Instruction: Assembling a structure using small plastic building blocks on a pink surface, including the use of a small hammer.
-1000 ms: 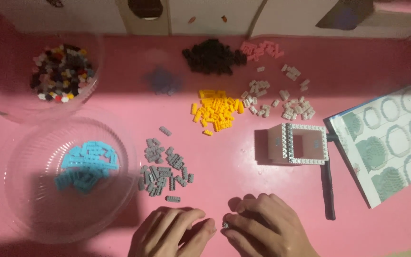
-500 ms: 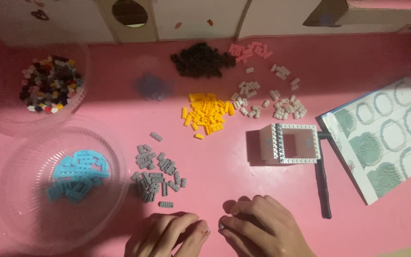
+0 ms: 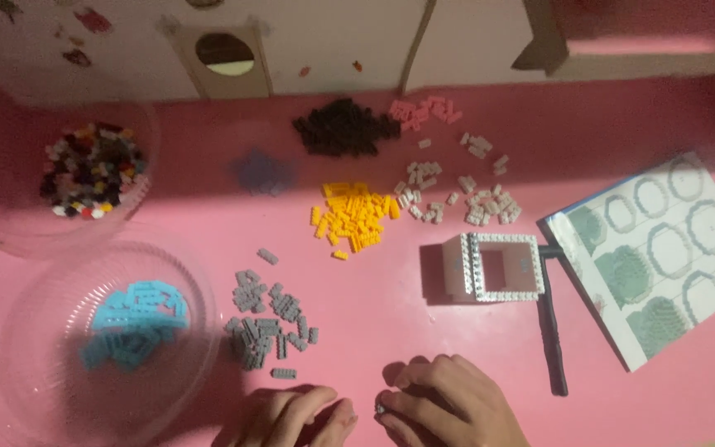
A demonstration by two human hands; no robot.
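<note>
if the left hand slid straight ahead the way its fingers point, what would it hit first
The left hand points up and slightly right, so it would likely brush the right hand close beside its fingertips; otherwise the yellow bricks lie further on.

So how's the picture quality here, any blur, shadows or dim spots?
Head view: dim, warm light; the grey brick pile looks soft, and the clear bowl of blue bricks is smeared. The left hand and right hand throw short shadows on the pink table.
</note>
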